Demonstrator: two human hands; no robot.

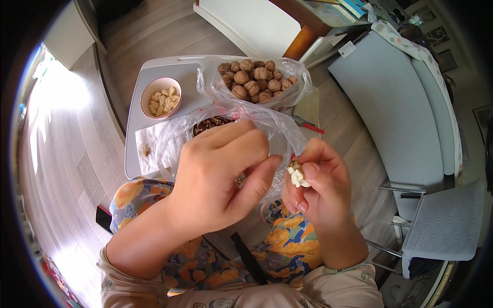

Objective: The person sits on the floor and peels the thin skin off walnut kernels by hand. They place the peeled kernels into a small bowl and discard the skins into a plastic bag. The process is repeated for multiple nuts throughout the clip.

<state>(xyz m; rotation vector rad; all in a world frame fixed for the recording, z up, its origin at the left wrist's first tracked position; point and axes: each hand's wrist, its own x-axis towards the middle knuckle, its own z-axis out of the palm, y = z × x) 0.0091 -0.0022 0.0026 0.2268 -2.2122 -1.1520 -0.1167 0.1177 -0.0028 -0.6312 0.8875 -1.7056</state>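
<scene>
Right hand: pinching walnut kernel, just right of left hand. Left hand: curled around brownish fragment, mostly hidden. Beyond hands, on table: bowl of kernels, bag of walnuts.

- From the left hand, the loose film of the clear bag stands in the way at 12 to 1 o'clock, with the walnut bag behind it.
- Past that film, bare table gives a lane toward 11 o'clock, right of the bowl.
- Only a narrow gap separates the 2 hands.
- From the right hand, the red-handled tool lies near 12 o'clock; open floor stretches toward 2 o'clock, up to the grey seat.
</scene>
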